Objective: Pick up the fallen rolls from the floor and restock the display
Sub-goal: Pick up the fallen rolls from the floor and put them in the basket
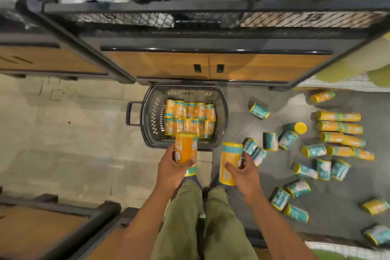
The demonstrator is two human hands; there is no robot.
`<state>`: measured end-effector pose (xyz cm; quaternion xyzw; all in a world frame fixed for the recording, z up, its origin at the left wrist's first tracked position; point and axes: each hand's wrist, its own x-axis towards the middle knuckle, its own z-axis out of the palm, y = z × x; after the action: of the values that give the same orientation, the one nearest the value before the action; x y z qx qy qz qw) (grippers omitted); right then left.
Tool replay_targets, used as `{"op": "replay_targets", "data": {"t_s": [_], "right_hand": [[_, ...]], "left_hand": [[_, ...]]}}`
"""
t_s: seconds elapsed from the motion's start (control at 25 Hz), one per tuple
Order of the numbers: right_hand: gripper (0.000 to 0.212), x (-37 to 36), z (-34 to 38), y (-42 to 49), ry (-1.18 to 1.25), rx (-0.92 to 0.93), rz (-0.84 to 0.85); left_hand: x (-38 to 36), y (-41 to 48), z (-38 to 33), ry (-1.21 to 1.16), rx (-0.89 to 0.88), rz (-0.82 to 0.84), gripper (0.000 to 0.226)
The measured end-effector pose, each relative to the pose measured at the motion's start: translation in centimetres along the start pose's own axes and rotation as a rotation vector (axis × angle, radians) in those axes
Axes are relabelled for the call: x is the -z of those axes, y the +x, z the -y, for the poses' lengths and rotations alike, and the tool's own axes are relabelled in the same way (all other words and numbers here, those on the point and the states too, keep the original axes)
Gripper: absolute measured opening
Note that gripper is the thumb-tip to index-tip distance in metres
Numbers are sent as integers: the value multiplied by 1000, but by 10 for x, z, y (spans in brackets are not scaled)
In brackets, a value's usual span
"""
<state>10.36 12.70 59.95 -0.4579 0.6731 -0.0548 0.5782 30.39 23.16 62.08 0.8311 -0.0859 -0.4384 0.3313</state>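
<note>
1. Over the near rim of the basket (152, 99), the left hand (169, 168) grips an orange roll (186, 147) upright, fingers curled round its lower half. The right hand (242, 172), just right of that rim, wraps round a second orange roll (229, 160).
2. Inside the basket, two rows of packed rolls (190, 119) lie side by side (roughly ten, all orange-wrapped), so collecting looks well begun.
3. Right of the basket, many scattered rolls (313, 150), teal and orange, lie on the floor (63, 133). By my judgement well over half the pickup is left, and no restocking of the display shows yet.
4. Beyond the basket stands a wood-fronted cabinet (168, 65) under a black mesh shelf (126, 18). Left of the basket the floor is pale tile, and right of it darker grey.
</note>
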Motion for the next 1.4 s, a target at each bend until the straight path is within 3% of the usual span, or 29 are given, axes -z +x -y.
{"op": "replay_targets", "data": {"t_s": [0.16, 0.36, 0.64, 0.76, 0.8, 0.92, 1.16, 1.4], "right_hand": [[39, -54, -4, 30, -76, 11, 66], [47, -115, 0, 80, -80, -44, 47], [37, -235, -25, 265, -94, -92, -25], [58, -276, -48, 344, -105, -118, -49], [63, -288, -54, 369, -118, -121, -29], [45, -312, -77, 447, -135, -108, -22], [74, -353, -121, 545, -90, -98, 20], [53, -372, -146, 549, -31, 52, 21]], "left_hand": [[37, 42, 34, -39, 90, -40, 48], [52, 139, 59, -43, 105, 35, 46], [5, 352, 104, 126, 133, 182, 63], [-28, 429, 137, 234, 105, 188, 72], [-39, 453, 148, 257, 109, 163, 66], [-81, 517, 168, 370, 49, 82, 60], [-141, 580, 206, 625, -163, -132, 65], [-152, 575, 237, 677, -307, -223, 73]]}}
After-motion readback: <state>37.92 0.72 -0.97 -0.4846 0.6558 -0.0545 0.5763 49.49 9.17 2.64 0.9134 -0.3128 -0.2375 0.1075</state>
